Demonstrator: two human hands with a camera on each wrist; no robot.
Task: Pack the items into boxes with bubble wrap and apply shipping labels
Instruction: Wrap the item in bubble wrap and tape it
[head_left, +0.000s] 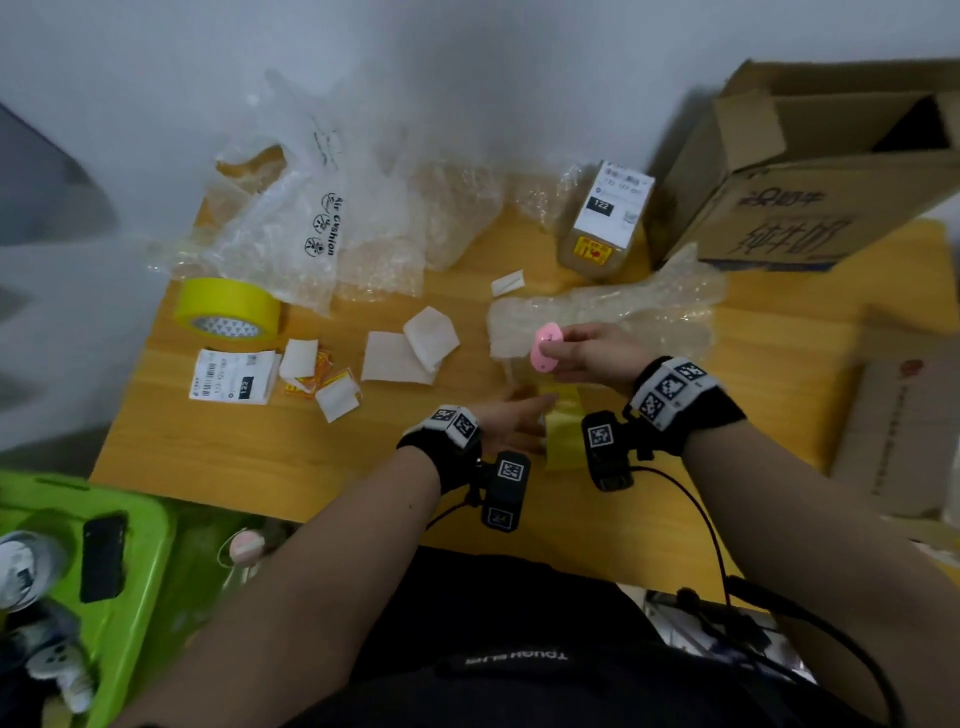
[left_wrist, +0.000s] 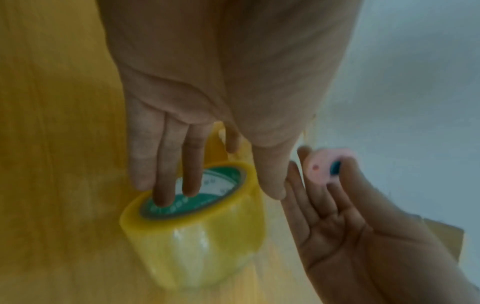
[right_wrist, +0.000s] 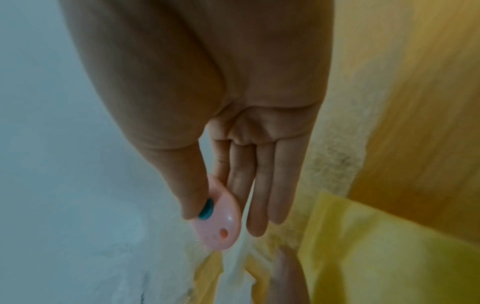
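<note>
My left hand holds a roll of clear yellowish packing tape on the wooden table. In the left wrist view two of its fingers reach into the green-printed core of the tape roll, with the thumb outside the roll. My right hand hovers just above and pinches a small pink oval cutter between thumb and forefinger. The same pink cutter shows a teal button under the thumb. A bubble-wrapped bundle lies right behind my hands.
A small labelled box stands at the back. A large open carton sits back right, another box at the right edge. On the left lie an opaque yellow tape roll, shipping labels, backing papers, air-cushion film and a green bin.
</note>
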